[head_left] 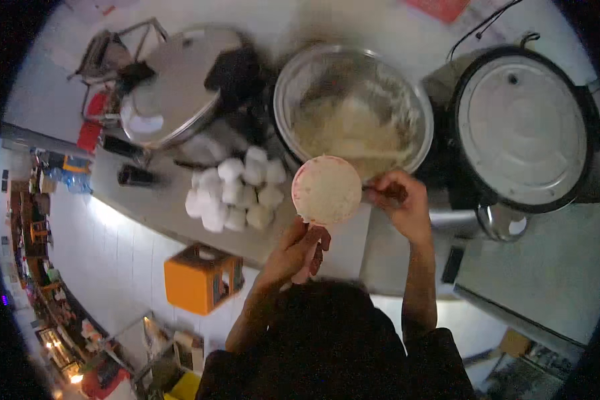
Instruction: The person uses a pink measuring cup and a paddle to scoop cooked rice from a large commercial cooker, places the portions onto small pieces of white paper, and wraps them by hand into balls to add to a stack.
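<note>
The round pink-rimmed dish [327,190] was gripped from below by the curled left hand [299,252]; beside it, the right hand [405,200] was bent inward, its hold indiscernible.

Downward head-worn fisheye view, close above the counter [391,252]

A black top [313,347] is worn, its loose sleeves [440,363] ended near the elbows; the forearms [420,283] and both hands [409,208] are seen bare, while the fabric's details are lost in shadow.
</note>
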### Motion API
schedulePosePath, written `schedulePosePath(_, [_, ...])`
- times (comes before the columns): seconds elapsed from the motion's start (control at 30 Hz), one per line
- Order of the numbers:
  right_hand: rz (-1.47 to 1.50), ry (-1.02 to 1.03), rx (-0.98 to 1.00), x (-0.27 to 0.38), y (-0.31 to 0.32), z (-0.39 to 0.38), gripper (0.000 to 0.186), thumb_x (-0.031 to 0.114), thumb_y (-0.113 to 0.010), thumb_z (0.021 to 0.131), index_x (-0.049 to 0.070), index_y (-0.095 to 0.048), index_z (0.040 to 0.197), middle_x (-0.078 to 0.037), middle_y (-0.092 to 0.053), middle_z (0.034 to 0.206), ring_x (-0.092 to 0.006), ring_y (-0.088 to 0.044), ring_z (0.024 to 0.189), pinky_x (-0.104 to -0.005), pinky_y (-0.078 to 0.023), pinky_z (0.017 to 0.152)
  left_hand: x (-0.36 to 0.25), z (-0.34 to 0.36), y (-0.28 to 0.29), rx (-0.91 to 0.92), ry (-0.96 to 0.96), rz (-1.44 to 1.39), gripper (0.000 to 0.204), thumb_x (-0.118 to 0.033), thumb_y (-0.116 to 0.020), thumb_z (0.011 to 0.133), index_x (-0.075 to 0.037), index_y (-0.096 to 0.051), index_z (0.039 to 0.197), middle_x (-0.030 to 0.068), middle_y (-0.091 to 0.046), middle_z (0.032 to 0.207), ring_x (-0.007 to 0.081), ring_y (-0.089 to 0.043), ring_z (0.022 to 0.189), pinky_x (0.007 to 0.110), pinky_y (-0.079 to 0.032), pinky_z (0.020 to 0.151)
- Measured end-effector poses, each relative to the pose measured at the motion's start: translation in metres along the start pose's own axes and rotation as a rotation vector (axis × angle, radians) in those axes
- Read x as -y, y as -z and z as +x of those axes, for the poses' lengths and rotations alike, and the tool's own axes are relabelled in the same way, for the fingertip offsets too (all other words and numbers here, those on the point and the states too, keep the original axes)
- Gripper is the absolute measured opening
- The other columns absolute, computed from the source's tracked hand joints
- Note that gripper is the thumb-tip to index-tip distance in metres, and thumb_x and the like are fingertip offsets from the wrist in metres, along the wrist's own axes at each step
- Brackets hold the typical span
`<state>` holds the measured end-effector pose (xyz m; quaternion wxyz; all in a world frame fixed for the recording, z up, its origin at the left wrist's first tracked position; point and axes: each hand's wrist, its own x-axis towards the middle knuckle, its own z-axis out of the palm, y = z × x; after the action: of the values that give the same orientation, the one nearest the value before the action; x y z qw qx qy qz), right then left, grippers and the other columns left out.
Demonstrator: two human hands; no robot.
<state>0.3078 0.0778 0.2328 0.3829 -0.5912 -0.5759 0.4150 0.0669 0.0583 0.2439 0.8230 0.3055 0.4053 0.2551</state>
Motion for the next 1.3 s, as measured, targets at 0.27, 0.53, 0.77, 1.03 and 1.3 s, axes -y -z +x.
schedulePosePath(0.27, [1.258,-0.705,-0.486,-0.082,-0.107,-0.138,0.045,0.033,-0.043,0.095,0.002,-0.040,0.128,-0.014,-0.058,0.104,-0.0246,-0.060,0.089,-0.0375,-0.053,0.073,0.157,0.012,-0.004,0.156,-0.123,0.686,0.027,-0.027,-0.048,0.094,0.000,-0.053,0.092,0.0131,-0.058,0.077,0.0244,-0.059,0.068,0.038,-0.048,0.060])
schedulePosePath(0.53, [-0.453,-0.310,-0.289,-0.171,-0.171,-0.133,0.039,0.033,-0.063,0.086,0.007,-0.053,0.114,-0.014,-0.060,0.096,-0.0305,-0.057,0.068,-0.0393,-0.050,0.058,0.238,0.028,0.144,-0.231,-0.633,1.200,0.016,-0.011,-0.064,0.073,-0.005,-0.062,0.088,0.0110,-0.058,0.088,0.0321,-0.056,0.087,0.045,-0.046,0.077])
schedulePosePath(0.77, [-0.413,0.166,-0.720,-0.060,-0.114,-0.100,0.048,0.027,-0.076,0.073,0.002,-0.055,0.108,-0.018,-0.060,0.095,-0.0303,-0.060,0.076,-0.0357,-0.051,0.066,0.256,0.045,0.181,-0.116,-0.556,1.293,0.016,-0.008,-0.066,0.069,-0.007,-0.060,0.084,0.0097,-0.053,0.088,0.0326,-0.053,0.091,0.048,-0.040,0.084])
schedulePosePath(1.03, [-0.841,0.460,-0.576,0.045,-0.007,0.044,0.037,0.028,-0.070,0.078,0.002,-0.062,0.103,-0.017,-0.063,0.081,-0.0283,-0.062,0.068,-0.0336,-0.049,0.063,0.227,0.064,0.150,-0.155,-0.744,1.602,0.018,-0.007,-0.067,0.062,-0.006,-0.057,0.078,0.0109,-0.051,0.083,0.0311,-0.053,0.089,0.046,-0.041,0.084])
schedulePosePath(1.3, [-0.783,-0.375,-0.253,-0.102,-0.123,-0.146,0.053,0.034,-0.074,0.071,0.005,-0.057,0.111,-0.015,-0.052,0.118,-0.0349,-0.047,0.113,-0.0453,-0.040,0.091,0.207,0.124,0.153,0.003,-0.157,1.386,0.015,-0.013,-0.057,0.074,0.002,-0.059,0.074,0.0184,-0.060,0.079,0.0346,-0.060,0.078,0.047,-0.048,0.073])
